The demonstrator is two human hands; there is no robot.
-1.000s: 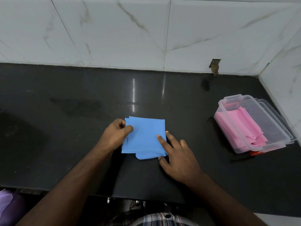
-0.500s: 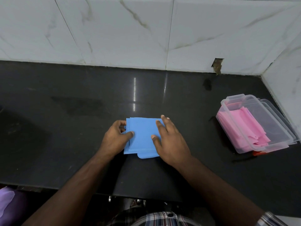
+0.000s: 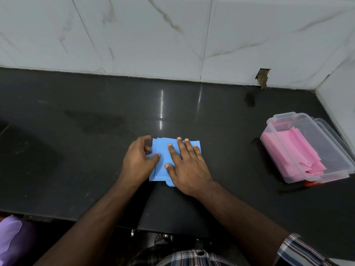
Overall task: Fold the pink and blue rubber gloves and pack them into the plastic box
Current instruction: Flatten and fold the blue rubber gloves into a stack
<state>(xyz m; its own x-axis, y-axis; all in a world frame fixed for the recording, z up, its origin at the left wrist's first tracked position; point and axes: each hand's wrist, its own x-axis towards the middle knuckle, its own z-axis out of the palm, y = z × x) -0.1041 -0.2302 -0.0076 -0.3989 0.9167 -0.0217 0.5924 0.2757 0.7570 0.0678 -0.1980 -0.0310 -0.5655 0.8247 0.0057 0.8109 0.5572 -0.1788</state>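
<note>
- Starting nearest, a checked shirt point(image 3: 184, 257) and a checked cuff point(image 3: 299, 248) are seen at the bottom edge, and something purple point(image 3: 10, 240) is seen in the bottom left corner.
- Two bare arms are stretched out over the black counter point(image 3: 76, 169).
- A blue glove point(image 3: 163, 150) is laid flat on the counter, folded into a small square with a rounded bit sticking out at its near edge.
- The right hand point(image 3: 187, 167) is spread flat on top of the blue glove, with its fingers point(image 3: 189, 145) straight and its palm pressed down, so nothing is grasped by it.
- The left edge of the blue glove is touched by the left hand point(image 3: 139, 160); the thumb is laid on top and the other fingers are curled at the edge, but whether the edge is pinched cannot be told.
- A clear box point(image 3: 284, 160) is set well apart to the right, near the side wall, with no lid on it.
- Folded pink gloves point(image 3: 299, 152) are lying inside the box.
- A bit of red point(image 3: 312, 182) is seen under the near end of the box.
- White marble tiles point(image 3: 153, 35) are found at the back, with a chipped hole point(image 3: 262, 76) low down on the wall.
</note>
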